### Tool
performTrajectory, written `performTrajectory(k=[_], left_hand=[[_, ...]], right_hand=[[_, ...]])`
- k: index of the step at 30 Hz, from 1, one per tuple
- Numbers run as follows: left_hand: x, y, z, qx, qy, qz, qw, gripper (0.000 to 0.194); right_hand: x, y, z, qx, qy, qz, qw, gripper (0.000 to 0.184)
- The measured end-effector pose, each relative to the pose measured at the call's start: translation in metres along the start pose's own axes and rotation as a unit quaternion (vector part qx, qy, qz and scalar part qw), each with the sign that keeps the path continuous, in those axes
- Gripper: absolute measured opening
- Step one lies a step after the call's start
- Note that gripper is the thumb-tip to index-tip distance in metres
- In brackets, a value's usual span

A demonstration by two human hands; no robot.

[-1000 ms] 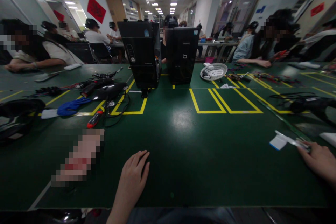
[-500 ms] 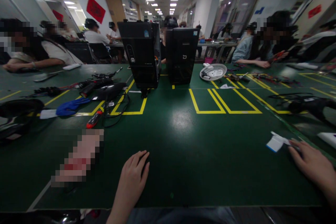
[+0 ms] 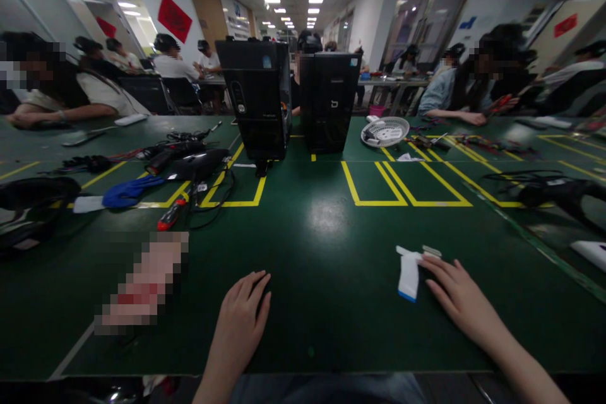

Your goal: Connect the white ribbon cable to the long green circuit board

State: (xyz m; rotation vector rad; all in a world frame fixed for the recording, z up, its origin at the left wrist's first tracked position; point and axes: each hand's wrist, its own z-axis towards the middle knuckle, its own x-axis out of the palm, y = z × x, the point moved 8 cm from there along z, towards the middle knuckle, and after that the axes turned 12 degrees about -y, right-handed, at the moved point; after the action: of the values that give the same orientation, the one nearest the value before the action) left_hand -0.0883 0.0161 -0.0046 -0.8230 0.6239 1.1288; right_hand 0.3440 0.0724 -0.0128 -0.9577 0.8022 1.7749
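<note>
My left hand (image 3: 240, 315) lies palm down on the green table (image 3: 331, 322), fingers stretched out and nothing in it. To the right, my right hand (image 3: 457, 293) has its fingertips on a white flat ribbon cable (image 3: 408, 274) with a blue end. The cable is bent, and its blue end points toward me. Just beyond those fingertips shows a small beige piece (image 3: 432, 252), perhaps the cable's connector; whether it is joined to the cable I cannot tell.
Two black computer towers (image 3: 258, 101) stand at the back. A white basket (image 3: 386, 132) sits right of them. A red-and-black screwdriver (image 3: 172, 214), a blue cloth-like item (image 3: 132, 191) and black cables lie left. A blurred-out object (image 3: 144, 284) lies near my left hand. Other people sit around.
My right hand has moved left from the table's right side, bringing the white ribbon cable with it. The beige piece now shows. My left hand has stayed in place.
</note>
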Motion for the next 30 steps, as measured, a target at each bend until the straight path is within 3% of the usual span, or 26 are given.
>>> performTrajectory(k=[7, 10, 12, 16, 22, 30], left_hand=[[0.000, 0.001, 0.001, 0.002, -0.004, -0.009, 1.000, 0.035], [0.002, 0.001, 0.000, 0.009, -0.005, -0.014, 1.000, 0.034], [0.002, 0.001, 0.000, 0.011, -0.008, -0.014, 1.000, 0.033], [0.001, 0.001, -0.001, 0.012, -0.009, -0.013, 1.000, 0.033], [0.004, 0.002, -0.002, 0.009, -0.003, -0.013, 1.000, 0.034], [0.003, 0.003, -0.001, 0.006, -0.001, -0.015, 1.000, 0.035]], right_hand=[[0.019, 0.178, 0.014, -0.135, 0.056, 0.126, 0.981, 0.048], [0.024, 0.228, 0.021, -0.151, 0.084, 0.175, 0.969, 0.050], [0.027, 0.248, 0.026, -0.147, 0.096, 0.194, 0.965, 0.048], [0.031, 0.261, 0.032, -0.121, 0.102, 0.211, 0.965, 0.045], [0.032, 0.258, 0.030, -0.116, 0.115, 0.225, 0.961, 0.044], [0.031, 0.251, 0.034, -0.066, 0.085, 0.205, 0.973, 0.040]])
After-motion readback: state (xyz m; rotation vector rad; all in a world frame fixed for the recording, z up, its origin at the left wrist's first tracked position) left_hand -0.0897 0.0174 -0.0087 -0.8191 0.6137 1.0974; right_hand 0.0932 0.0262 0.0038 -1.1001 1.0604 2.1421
